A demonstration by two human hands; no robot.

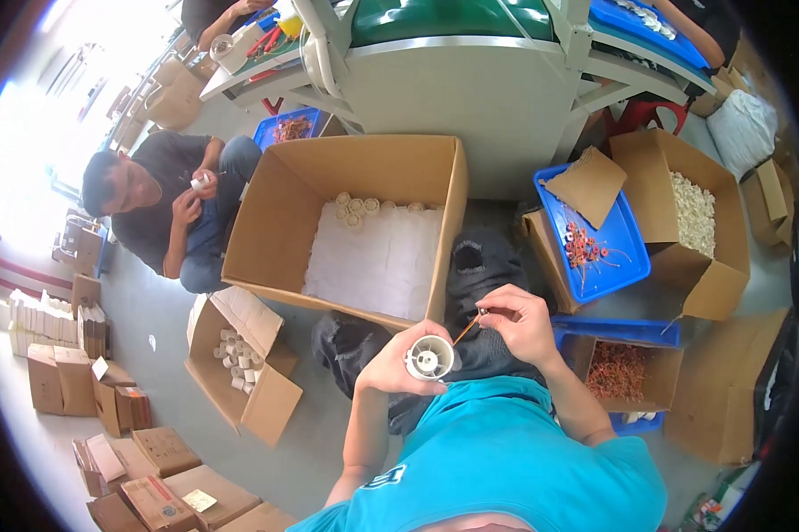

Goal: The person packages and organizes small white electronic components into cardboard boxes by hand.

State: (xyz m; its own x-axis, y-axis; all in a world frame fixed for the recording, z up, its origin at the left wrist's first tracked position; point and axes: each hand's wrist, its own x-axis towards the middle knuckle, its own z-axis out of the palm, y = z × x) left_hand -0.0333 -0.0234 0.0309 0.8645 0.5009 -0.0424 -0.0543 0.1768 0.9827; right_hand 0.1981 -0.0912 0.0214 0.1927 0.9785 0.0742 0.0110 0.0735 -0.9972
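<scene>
My left hand (pixel 394 366) is wrapped round a white round plastic housing (pixel 431 358), its hollow side turned up with a hub and slots inside. Just to the right, my right hand (pixel 517 323) pinches a small part with orange wires (pixel 467 331) between thumb and fingertips; the wires run down toward the housing's rim. Whether they join the housing I cannot tell. Beyond my knees stands a large open cardboard box (pixel 346 148), lined with white sheet, with several similar round white parts (pixel 355 209) at its far side.
On the right, a blue tray (pixel 626 232) holds small red wired parts under a cardboard flap. Nearby boxes contain orange-red wired parts (pixel 617 371) and cream pieces (pixel 692 213). An open box of white cylinders (pixel 237 359) stands left. A co-worker (pixel 164 191) sits beyond it, handling a white part.
</scene>
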